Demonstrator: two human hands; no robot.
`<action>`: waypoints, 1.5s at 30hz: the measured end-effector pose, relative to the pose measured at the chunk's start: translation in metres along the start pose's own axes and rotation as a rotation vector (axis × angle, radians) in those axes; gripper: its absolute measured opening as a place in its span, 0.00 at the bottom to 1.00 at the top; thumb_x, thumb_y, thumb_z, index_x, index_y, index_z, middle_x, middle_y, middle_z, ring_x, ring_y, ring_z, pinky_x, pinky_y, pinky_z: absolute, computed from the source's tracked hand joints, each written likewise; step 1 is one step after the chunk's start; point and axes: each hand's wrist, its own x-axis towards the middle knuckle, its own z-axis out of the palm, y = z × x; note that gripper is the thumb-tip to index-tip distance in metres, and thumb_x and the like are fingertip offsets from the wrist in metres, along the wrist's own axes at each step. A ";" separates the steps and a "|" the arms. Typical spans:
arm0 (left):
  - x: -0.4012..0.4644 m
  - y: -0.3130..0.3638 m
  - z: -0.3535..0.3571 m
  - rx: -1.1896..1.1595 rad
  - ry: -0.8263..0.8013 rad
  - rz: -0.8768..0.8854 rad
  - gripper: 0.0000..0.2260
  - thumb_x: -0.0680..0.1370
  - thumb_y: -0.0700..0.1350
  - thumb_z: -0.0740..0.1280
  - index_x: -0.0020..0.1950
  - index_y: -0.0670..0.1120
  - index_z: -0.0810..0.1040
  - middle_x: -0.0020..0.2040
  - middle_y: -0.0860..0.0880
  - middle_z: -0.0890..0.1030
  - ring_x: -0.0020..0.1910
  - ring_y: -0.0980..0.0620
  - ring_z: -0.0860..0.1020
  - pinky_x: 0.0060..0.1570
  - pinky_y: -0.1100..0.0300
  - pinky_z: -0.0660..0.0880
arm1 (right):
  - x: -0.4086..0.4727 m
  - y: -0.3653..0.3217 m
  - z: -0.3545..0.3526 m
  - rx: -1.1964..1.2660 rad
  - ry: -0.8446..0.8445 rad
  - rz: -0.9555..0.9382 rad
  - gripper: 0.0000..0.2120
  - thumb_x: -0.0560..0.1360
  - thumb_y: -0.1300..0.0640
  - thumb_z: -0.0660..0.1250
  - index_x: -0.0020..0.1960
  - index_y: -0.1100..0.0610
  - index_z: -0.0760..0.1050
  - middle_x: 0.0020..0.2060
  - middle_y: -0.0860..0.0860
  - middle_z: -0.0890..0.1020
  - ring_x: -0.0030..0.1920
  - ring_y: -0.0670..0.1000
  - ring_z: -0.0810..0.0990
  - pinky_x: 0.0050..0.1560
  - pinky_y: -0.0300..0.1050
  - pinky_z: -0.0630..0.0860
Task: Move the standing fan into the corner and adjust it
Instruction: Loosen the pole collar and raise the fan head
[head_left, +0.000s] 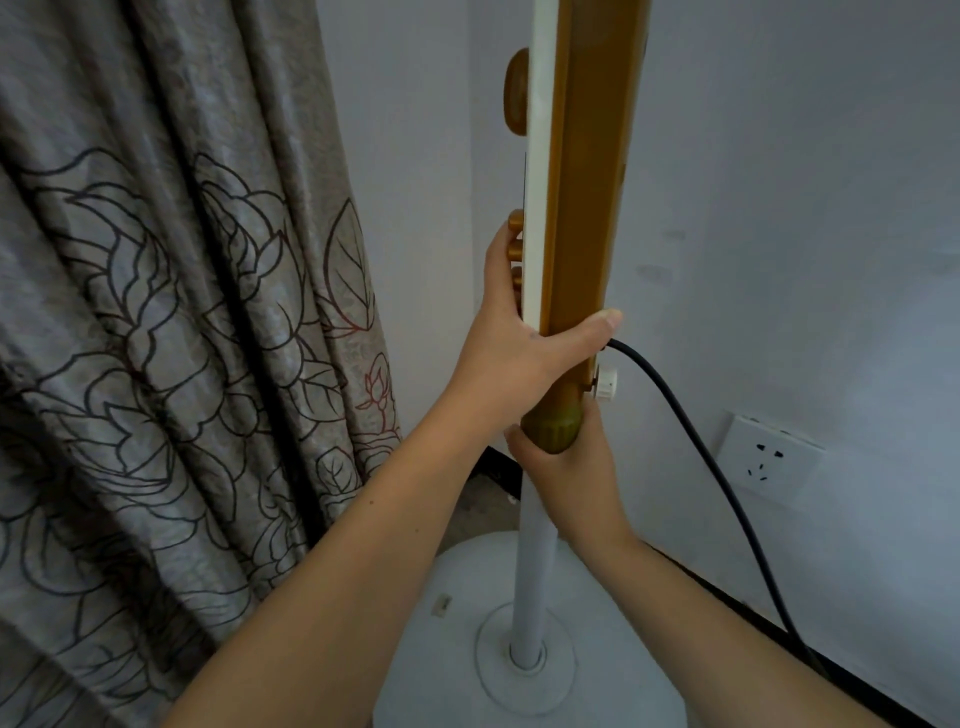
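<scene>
The standing fan fills the middle of the head view: a gold control column (587, 182) with a white front panel, a white pole (530, 571) and a round white base (467, 670) on the floor. The fan head is out of frame above. My left hand (524, 343) wraps the lower end of the gold column, thumb across its back and fingers on the gold buttons. My right hand (566, 473) grips the ribbed gold collar (553, 428) where column meets pole. A white knob (607, 384) sticks out just above that hand.
A black power cord (727, 488) runs from the column down to the right along the wall. A white wall socket (771, 457) sits low on the right wall. A grey flower-patterned curtain (182, 338) hangs at the left, close to the base. The white walls meet behind the fan.
</scene>
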 end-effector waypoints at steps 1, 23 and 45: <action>0.000 0.000 0.000 0.002 0.007 0.001 0.41 0.69 0.53 0.73 0.73 0.62 0.50 0.53 0.71 0.66 0.49 0.68 0.72 0.34 0.81 0.71 | 0.001 0.000 -0.001 0.010 -0.002 0.008 0.17 0.68 0.52 0.74 0.51 0.41 0.71 0.44 0.45 0.83 0.44 0.41 0.82 0.42 0.34 0.80; -0.004 0.004 0.001 -0.096 -0.054 -0.128 0.31 0.62 0.65 0.67 0.62 0.59 0.64 0.55 0.58 0.76 0.54 0.56 0.78 0.56 0.53 0.79 | 0.027 -0.010 -0.031 0.078 -0.523 0.189 0.08 0.68 0.63 0.73 0.44 0.56 0.76 0.33 0.44 0.81 0.37 0.42 0.80 0.41 0.34 0.78; -0.012 0.007 0.015 -0.275 0.090 -0.243 0.33 0.70 0.58 0.65 0.73 0.52 0.63 0.66 0.50 0.75 0.62 0.49 0.76 0.59 0.52 0.75 | 0.025 -0.008 -0.027 0.061 -0.465 0.192 0.22 0.66 0.56 0.73 0.50 0.72 0.72 0.40 0.59 0.77 0.42 0.54 0.77 0.47 0.49 0.74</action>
